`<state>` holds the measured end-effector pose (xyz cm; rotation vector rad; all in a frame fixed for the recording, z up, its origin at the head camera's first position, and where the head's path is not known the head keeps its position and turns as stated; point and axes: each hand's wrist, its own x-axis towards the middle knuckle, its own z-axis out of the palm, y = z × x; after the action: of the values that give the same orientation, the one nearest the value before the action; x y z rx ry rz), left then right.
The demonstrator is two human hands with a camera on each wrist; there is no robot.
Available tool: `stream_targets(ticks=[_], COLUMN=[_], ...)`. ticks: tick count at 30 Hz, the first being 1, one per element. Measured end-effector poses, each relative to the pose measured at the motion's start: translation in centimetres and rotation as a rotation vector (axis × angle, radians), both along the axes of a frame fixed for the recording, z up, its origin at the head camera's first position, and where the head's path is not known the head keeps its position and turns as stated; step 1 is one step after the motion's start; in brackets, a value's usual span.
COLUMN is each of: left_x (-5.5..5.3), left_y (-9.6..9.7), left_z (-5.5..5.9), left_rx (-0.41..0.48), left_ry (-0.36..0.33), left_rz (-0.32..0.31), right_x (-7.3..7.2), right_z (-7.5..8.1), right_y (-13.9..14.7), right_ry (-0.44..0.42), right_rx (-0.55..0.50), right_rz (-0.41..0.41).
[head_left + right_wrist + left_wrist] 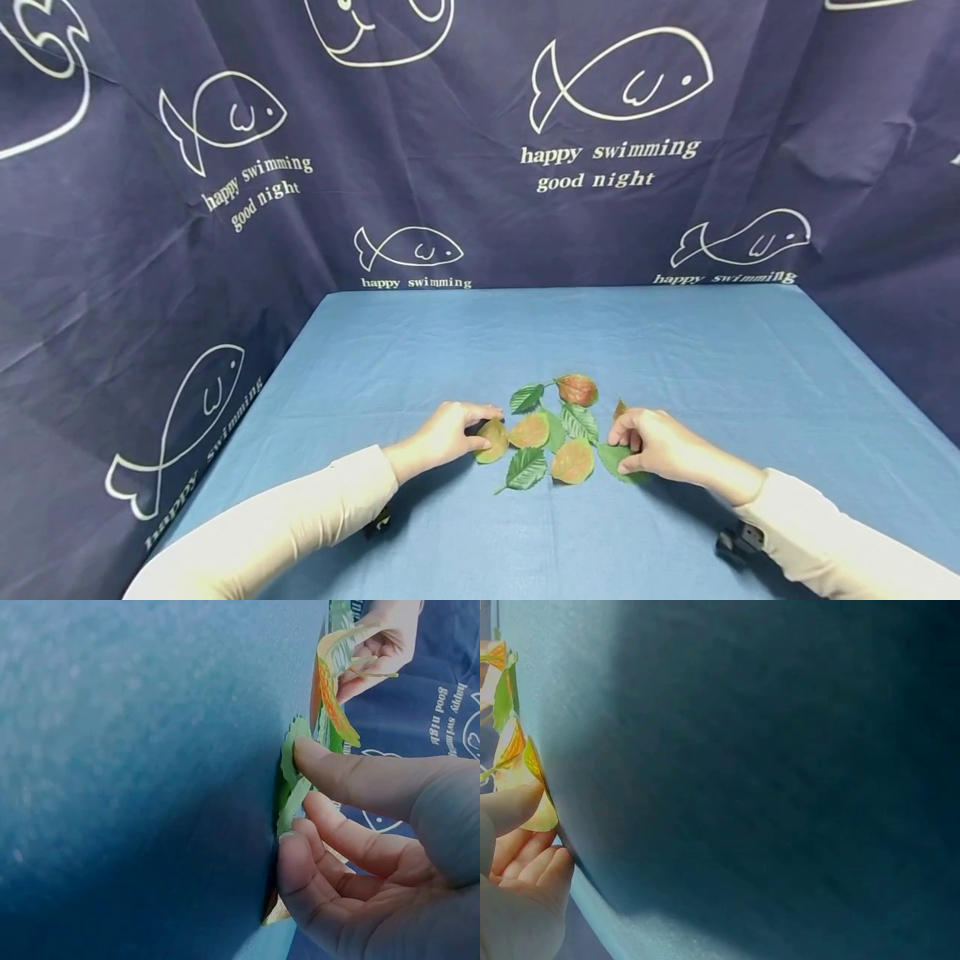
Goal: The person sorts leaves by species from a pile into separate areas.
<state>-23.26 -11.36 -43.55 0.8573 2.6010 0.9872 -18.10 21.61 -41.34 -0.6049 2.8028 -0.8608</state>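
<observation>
Pinching at both ends of a leaf cluster on the blue cloth point(420, 350). Left hand point(450, 433): thumb and fingers clamped on an olive-yellow leaf point(492, 442), left edge of the cluster. Right hand point(660, 446): thumb and fingers clamped on a smooth green leaf point(611, 458), right edge. Head view alone gives the full spread: red-mottled leaf point(577, 389) on the far side, serrated green leaf point(527, 468) on the near side, brown leaf point(620, 408) partly hidden beyond the right hand. Left wrist view adds the thumb lying over the leaf's face; most of the cluster is cut off there. Right wrist view shows the green leaf bent between thumb and fingertips, an orange-tinged leaf point(334, 697) curling up behind it. Navy curtain point(465, 150) with white fish prints behind.
</observation>
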Motion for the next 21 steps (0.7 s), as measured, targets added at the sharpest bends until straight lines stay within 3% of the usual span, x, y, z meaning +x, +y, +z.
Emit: stream_targets(ticks=[21], left_x=[0.05], left_y=[0.05], left_z=[-0.11], left_rx=[0.008], left_ry=[0.020], left_rz=[-0.004], right_x=[0.11], right_z=[-0.40], right_y=[-0.15], right_ry=[-0.002], right_rx=[-0.047], right_rz=[-0.003])
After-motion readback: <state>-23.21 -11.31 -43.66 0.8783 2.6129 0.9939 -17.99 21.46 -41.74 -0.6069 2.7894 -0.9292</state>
